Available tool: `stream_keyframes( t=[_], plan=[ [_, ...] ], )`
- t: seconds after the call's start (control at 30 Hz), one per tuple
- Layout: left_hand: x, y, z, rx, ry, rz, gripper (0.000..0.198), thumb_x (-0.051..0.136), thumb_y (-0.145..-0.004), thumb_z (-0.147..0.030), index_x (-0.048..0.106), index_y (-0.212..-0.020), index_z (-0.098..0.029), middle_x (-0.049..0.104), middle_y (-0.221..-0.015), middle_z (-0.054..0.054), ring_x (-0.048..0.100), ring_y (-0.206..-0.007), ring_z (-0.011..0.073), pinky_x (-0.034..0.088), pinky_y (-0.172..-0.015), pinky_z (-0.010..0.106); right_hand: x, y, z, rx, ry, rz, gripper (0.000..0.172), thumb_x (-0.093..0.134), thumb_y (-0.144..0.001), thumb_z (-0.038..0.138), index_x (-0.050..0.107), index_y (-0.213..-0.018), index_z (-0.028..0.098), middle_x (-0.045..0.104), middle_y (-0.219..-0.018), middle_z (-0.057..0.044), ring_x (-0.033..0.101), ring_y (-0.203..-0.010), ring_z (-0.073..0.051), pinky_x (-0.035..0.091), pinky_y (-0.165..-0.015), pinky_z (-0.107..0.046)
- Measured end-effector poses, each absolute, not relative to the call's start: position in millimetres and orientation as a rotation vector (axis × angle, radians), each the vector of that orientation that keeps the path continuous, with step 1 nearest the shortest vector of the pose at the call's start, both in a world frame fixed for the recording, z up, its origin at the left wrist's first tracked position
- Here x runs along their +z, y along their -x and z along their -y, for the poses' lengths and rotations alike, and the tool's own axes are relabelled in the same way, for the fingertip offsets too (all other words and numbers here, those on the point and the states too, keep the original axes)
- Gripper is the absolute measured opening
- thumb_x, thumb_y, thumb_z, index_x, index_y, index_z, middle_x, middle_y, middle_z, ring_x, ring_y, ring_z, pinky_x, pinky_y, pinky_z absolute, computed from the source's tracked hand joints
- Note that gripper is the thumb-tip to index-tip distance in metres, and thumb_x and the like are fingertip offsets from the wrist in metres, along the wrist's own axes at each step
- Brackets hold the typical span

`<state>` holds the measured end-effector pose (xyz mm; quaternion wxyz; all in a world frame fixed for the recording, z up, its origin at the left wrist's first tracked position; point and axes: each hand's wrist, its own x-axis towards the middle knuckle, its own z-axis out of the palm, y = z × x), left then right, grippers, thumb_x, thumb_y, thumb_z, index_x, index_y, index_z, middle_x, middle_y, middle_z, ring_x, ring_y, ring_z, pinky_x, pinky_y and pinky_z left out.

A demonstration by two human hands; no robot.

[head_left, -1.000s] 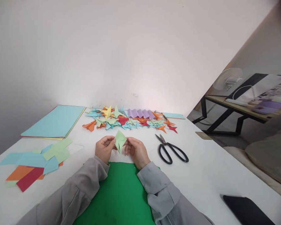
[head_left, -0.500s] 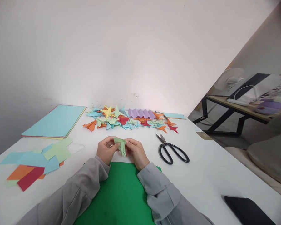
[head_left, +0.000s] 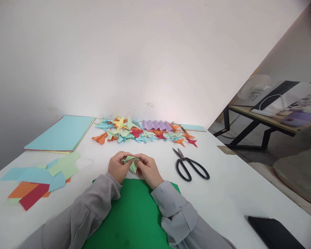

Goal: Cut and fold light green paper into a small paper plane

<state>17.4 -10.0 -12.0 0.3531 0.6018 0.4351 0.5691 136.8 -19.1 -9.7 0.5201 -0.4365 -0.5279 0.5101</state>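
A small piece of folded light green paper (head_left: pixel 133 167) is held between both hands, just beyond the far edge of a green sheet (head_left: pixel 131 211). My left hand (head_left: pixel 118 166) pinches its left side, thumb toward me. With thumb and fingers closed, my right hand (head_left: pixel 150 170) grips the right side. The fingers cover part of the folds. Black-handled scissors (head_left: pixel 181 159) lie to the right of my right hand, blades pointing away. Past the hands, many small folded paper shapes (head_left: pixel 136 132) in several colours spread along the wall.
Cut paper pieces (head_left: pixel 35 175) lie loosely at left, in front of a stack of coloured sheets (head_left: pixel 62 133). A pleated purple paper (head_left: pixel 157 125) stands among the folded shapes. A black flat object (head_left: pixel 273 230) rests at the near right. Beyond the table's right edge is a bench (head_left: pixel 261 119).
The light green paper has tilted and been turned between my fingers, showing a different fold. My right hand has moved slightly left, its thumb now over the paper.
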Motion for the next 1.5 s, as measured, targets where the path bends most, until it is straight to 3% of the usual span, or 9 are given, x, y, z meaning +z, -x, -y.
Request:
stream_keyframes(
  t=[0.5,0.8,1.1,1.27,1.5],
  plan=[
    [-9,-18,10,1.461,-1.441,-1.053,0.009,0.060,-0.064,-0.020,0.066,-0.070,-0.015,0.060,-0.070,0.003,0.055,-0.067,0.0144,0.044,-0.061,0.024,-11,-137,21,1.116,1.034,1.345,0.019,0.050,-0.075,0.031,0.060,-0.079,0.015,0.047,-0.048,0.005,0.040,-0.035,-0.007,0.032,-0.034,-0.018],
    [-11,-16,10,1.387,-1.404,-1.113,0.012,0.059,-0.065,-0.025,0.063,-0.066,-0.013,0.056,-0.057,-0.001,0.048,-0.054,0.0106,0.039,-0.052,0.022,-8,-138,21,1.248,0.997,1.201,0.043,0.037,-0.080,0.050,0.057,-0.071,0.013,0.046,-0.036,0.003,0.041,-0.032,-0.010,0.030,-0.034,-0.021],
    [-5,-19,12,1.419,-1.217,-1.128,0.016,0.067,-0.054,-0.019,0.065,-0.069,-0.013,0.066,-0.067,0.004,0.060,-0.065,0.0168,0.046,-0.060,0.026,-7,-138,21,1.182,1.014,1.302,0.032,0.044,-0.079,0.043,0.058,-0.078,0.015,0.045,-0.038,0.005,0.042,-0.034,-0.010,0.031,-0.036,-0.021],
    [-8,-17,9,1.477,-1.223,-1.101,0.020,0.069,-0.051,-0.018,0.065,-0.070,-0.013,0.066,-0.068,0.003,0.059,-0.065,0.0156,0.045,-0.060,0.025,-3,-139,27,1.119,0.988,1.400,0.025,0.046,-0.078,0.038,0.054,-0.090,0.017,0.043,-0.045,0.006,0.043,-0.037,-0.009,0.034,-0.038,-0.021],
    [-7,-17,7,1.471,-1.109,-1.095,0.026,0.069,-0.047,-0.015,0.066,-0.073,-0.012,0.064,-0.064,0.002,0.055,-0.060,0.0129,0.043,-0.056,0.023,-5,-138,31,0.962,1.019,1.578,0.018,0.050,-0.075,0.026,0.040,-0.089,0.021,0.050,-0.062,0.005,0.046,-0.042,-0.009,0.036,-0.041,-0.020]
  ],
)
